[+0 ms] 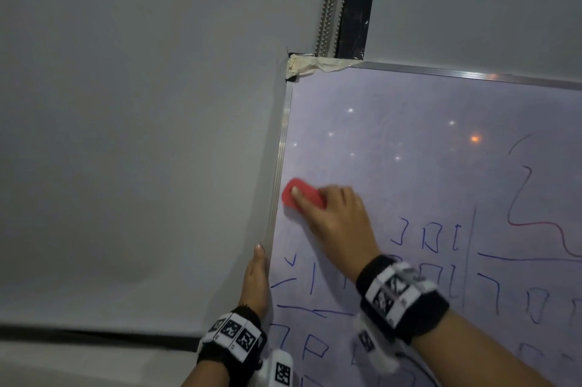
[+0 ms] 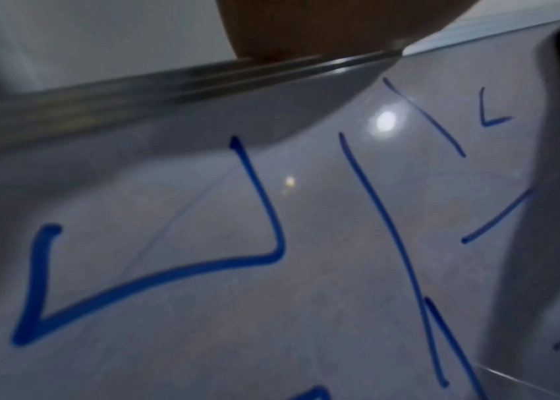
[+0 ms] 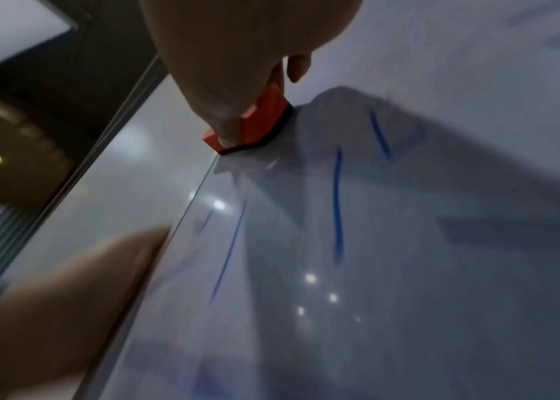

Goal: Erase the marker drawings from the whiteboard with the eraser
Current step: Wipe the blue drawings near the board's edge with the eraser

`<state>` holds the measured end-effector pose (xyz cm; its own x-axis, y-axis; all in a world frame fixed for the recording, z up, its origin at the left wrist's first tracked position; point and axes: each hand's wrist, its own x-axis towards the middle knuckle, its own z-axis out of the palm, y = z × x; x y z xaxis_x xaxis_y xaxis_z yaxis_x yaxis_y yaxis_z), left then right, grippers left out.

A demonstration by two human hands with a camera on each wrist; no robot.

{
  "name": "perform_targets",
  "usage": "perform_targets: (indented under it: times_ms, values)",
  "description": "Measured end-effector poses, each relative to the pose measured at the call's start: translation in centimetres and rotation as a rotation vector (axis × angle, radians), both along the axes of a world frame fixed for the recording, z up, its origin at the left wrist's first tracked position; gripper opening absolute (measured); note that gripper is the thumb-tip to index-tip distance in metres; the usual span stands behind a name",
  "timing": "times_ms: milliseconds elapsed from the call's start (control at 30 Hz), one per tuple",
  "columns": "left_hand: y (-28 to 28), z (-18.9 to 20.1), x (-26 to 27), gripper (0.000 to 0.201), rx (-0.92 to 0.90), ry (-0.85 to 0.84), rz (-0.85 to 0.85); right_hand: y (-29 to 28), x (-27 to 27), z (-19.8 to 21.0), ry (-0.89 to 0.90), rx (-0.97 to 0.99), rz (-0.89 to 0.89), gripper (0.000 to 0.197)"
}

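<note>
Red eraser point(image 1: 299, 192) with black felt base, flat against whiteboard point(image 1: 409, 140), just beside its left metal frame, mid-frame. Board's upper left area wiped; blue marker drawings point(image 1: 434, 237) fill lower half, red squiggle point(image 1: 519, 197) at right edge.

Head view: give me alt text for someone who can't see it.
The right hand presses a red eraser on the whiteboard near its left edge, above blue marker drawings. The left hand rests on the board's left frame.

The eraser point(image 1: 297, 194) lies on the whiteboard point(image 1: 409, 140) beside its left frame, under the right hand point(image 1: 338, 222). The left hand point(image 1: 256, 284) rests on that frame, nearer. Marker drawings point(image 1: 434, 237) lie right and nearer.
</note>
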<state>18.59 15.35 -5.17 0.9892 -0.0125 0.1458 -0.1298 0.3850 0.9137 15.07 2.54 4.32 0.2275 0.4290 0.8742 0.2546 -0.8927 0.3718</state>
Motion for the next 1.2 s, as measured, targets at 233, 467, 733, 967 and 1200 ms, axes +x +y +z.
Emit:
perform_targets:
  times_ms: [233, 467, 733, 967, 1200]
  values:
    - [0.0, 0.2, -0.1, 0.051, -0.025, 0.024, -0.02, -2.0, -1.6, -9.4, 0.105, -0.34, -0.019, 0.044]
    - [0.8, 0.5, 0.1, 0.048, 0.06, 0.011, -0.095, -3.7, -1.4, 1.7, -0.09, 0.081, -0.057, 0.043]
    - [1.9, -4.2, -0.7, 0.061, 0.126, 0.099, -0.134, -1.5, -2.4, -12.0, 0.194, -0.449, 0.017, 0.047]
    - [2.0, -6.7, -2.3, 0.045, 0.163, 0.083, -0.173, 0.1, -0.8, -7.5, 0.081, -0.031, -0.005, 0.07]
    - [1.7, -6.3, -3.0, 0.063, 0.167, 0.111, -0.08, -0.6, -2.2, -8.4, 0.139, -0.29, -0.002, 0.044]
